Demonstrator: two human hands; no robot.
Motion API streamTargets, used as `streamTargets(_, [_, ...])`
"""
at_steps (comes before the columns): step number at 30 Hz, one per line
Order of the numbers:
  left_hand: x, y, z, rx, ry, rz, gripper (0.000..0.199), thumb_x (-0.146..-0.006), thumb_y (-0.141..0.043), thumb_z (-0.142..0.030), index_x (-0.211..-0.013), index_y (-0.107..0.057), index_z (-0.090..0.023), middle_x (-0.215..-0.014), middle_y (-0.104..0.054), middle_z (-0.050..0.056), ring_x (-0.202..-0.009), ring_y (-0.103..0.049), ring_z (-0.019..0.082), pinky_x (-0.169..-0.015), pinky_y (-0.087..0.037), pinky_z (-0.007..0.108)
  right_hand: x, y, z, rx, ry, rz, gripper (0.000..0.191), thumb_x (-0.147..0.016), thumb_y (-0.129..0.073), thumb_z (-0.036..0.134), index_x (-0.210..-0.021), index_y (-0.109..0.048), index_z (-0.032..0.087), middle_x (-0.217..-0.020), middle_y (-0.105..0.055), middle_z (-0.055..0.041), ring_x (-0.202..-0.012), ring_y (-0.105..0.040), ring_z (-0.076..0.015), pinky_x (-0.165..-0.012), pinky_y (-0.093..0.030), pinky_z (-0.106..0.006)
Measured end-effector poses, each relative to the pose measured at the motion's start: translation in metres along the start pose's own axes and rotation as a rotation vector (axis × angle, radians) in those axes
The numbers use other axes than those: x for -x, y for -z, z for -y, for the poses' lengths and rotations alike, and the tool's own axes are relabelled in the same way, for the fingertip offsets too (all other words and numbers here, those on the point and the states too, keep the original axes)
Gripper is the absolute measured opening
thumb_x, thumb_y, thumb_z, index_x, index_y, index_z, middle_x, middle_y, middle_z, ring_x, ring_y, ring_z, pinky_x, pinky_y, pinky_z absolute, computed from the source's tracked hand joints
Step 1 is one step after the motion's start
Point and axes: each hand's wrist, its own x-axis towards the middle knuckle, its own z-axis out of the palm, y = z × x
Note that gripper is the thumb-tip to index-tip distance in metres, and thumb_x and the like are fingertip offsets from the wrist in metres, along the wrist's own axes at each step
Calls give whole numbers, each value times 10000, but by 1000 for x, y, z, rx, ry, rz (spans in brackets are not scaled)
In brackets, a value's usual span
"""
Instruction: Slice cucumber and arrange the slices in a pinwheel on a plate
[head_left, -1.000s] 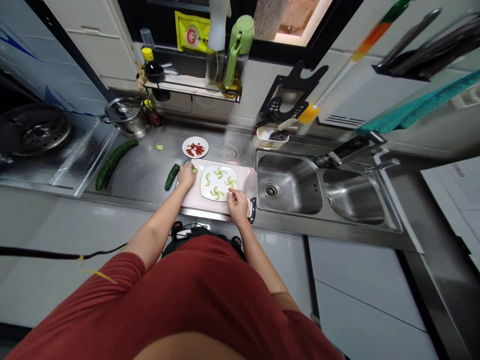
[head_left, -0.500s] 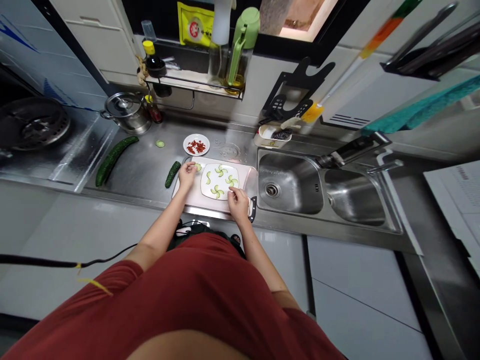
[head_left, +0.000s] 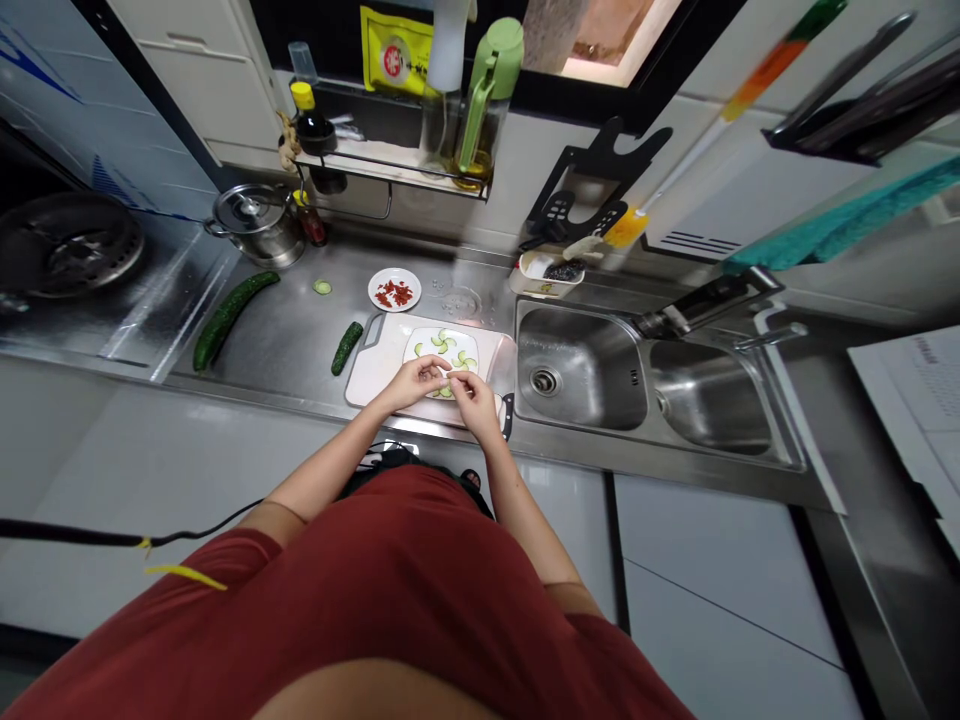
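Note:
Over a white square plate (head_left: 459, 346), my left hand (head_left: 415, 384) and my right hand (head_left: 472, 402) meet at the fingertips. The left is closed in a pinch, apparently on a cucumber slice, mostly hidden by the fingers. My right hand also pinches at that spot; what lies in its fingers does not show. Thin cucumber slices (head_left: 442, 342) lie on the plate in pinwheel shapes, the nearest ones partly covered by my hands. Beneath the plate is a pale pink cutting board (head_left: 367, 378). A short cucumber piece (head_left: 346, 348) rests just left of the board.
A small dish of red pieces (head_left: 394, 290) sits behind the board, with a cucumber end (head_left: 322, 287) beside it. A long cucumber (head_left: 234, 318) and a lidded pot (head_left: 259, 225) stand left. A black-handled knife (head_left: 508, 412) lies at the board's right, near the sink (head_left: 581, 365).
My left hand has moved right and nearer, from the board's left side to meet my right hand over the plate. The cucumber slice beside it is gone from the board.

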Motion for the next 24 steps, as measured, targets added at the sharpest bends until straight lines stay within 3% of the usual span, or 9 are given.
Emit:
streamTargets(10, [-2,-8,0,180,81,29,453,-708,-761,-434,-1025,-621,-142,-706,-565,-21,-643,-525,75,-624,-398,190,2,2,-3,-58,-12,39,247,-829,-566,416,-921,-627,194,-856,-661,-29,-736,-573,-157,-696,-462,-283])
streamTargets(14, [-1,-12,4,354,289,-18,519,-758,-659,-583,-1030,-613,-144,-680,-584,-10,-565,-513,60,-520,-343,168,0,5,-1,-49,9,-5,232,-834,-558,395,-923,-630,193,-843,-661,-28,-737,-571,-157,-700,-462,-283])
streamTargets(16, [1,-13,4,437,425,23,547,-775,-611,-630,-1030,-601,-146,-724,-633,22,-563,-540,66,-497,-338,163,-1,6,0,-46,21,-26,223,-837,-557,383,-928,-631,193,-847,-662,-29,-742,-571,-159,-699,-463,-284])
streamTargets(19, [4,-16,1,532,554,98,494,-790,-630,-586,-1026,-582,-155,-781,-677,53,-587,-585,80,-506,-371,162,-2,7,2,-38,33,-24,217,-843,-554,375,-937,-634,196,-868,-668,-34,-773,-585,-165,-716,-468,-288])
streamTargets(24, [8,-17,-1,721,598,103,350,-787,-700,-432,-973,-575,-163,-774,-652,32,-609,-598,81,-514,-405,155,1,5,0,-7,47,29,220,-865,-538,370,-955,-646,201,-917,-684,-38,-820,-611,-175,-757,-477,-298])
